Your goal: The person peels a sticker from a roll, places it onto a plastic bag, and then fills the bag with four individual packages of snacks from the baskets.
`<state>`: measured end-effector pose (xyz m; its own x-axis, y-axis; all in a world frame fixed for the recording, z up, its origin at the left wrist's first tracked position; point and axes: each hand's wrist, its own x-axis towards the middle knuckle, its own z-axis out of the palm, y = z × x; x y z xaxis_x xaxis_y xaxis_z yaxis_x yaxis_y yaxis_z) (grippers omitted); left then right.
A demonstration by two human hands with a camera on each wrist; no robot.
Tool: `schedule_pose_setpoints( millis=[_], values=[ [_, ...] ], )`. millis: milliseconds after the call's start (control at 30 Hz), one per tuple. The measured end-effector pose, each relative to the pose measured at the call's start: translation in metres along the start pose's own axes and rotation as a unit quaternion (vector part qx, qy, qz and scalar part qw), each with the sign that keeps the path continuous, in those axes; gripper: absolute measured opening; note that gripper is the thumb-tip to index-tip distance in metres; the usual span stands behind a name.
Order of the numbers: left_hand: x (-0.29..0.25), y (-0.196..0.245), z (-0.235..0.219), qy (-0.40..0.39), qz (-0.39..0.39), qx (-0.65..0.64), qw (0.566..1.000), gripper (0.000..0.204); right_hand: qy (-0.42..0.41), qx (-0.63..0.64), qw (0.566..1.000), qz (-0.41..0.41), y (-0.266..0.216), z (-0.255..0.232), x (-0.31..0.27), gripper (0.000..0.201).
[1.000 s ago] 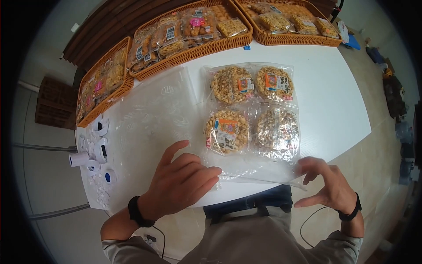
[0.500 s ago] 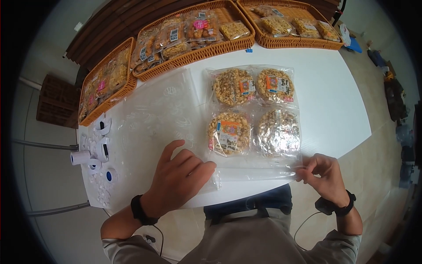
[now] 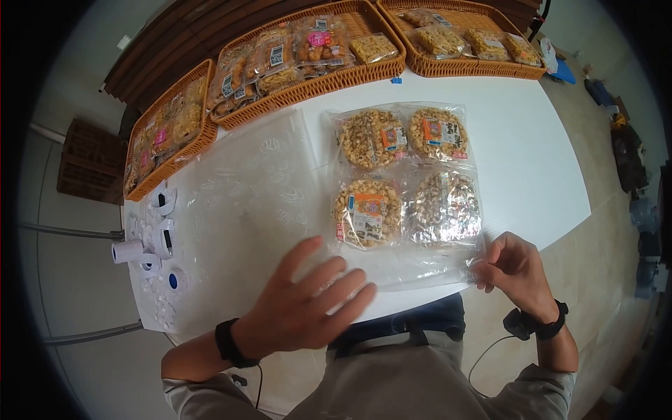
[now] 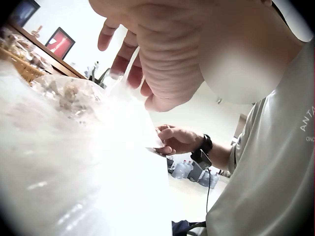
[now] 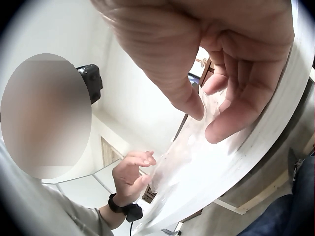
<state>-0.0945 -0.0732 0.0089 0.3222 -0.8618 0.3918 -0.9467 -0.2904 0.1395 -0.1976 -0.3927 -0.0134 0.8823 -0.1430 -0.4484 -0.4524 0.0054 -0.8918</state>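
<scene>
A clear plastic bag (image 3: pixel 399 269) lies flat on the white table, with round, nutty-looking puffed cakes (image 3: pixel 369 213) in two rows inside it. Each cake has its own wrapper, and orange labels show on some. My right hand (image 3: pixel 516 273) pinches the bag's near right corner between thumb and fingers; in the right wrist view, film (image 5: pixel 209 105) shows at the fingertips. Over the near left end of the bag, my left hand (image 3: pixel 304 308) has its fingers spread and grips nothing. Below it, more clear plastic bags (image 3: pixel 238 189) lie flat to the left.
Wicker baskets (image 3: pixel 315 80) of packaged snacks line the table's far side. Label rolls (image 3: pixel 127 250) and scattered paper scraps (image 3: pixel 162 304) lie at the left edge. The table's near edge runs just in front of my body.
My right hand went from loosely apart to pinching the bag's corner, and the bag's near edge now lies flatter. My left hand moved slightly toward my body, its curled fingers spreading open.
</scene>
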Motion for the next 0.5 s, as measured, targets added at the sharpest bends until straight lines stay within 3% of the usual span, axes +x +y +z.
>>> schedule_pose_setpoints(
  millis=[133, 500],
  values=[
    [0.011, 0.011, 0.012, -0.033, 0.082, 0.064, 0.994, 0.014, 0.001, 0.009, 1.000, -0.002, 0.003, 0.000, 0.001, 0.021],
    [0.018, 0.004, 0.020, -0.076, 0.089, 0.146, 0.982, 0.014, 0.001, -0.002, 1.000, 0.010, 0.001, -0.002, 0.002, 0.021]
  ],
)
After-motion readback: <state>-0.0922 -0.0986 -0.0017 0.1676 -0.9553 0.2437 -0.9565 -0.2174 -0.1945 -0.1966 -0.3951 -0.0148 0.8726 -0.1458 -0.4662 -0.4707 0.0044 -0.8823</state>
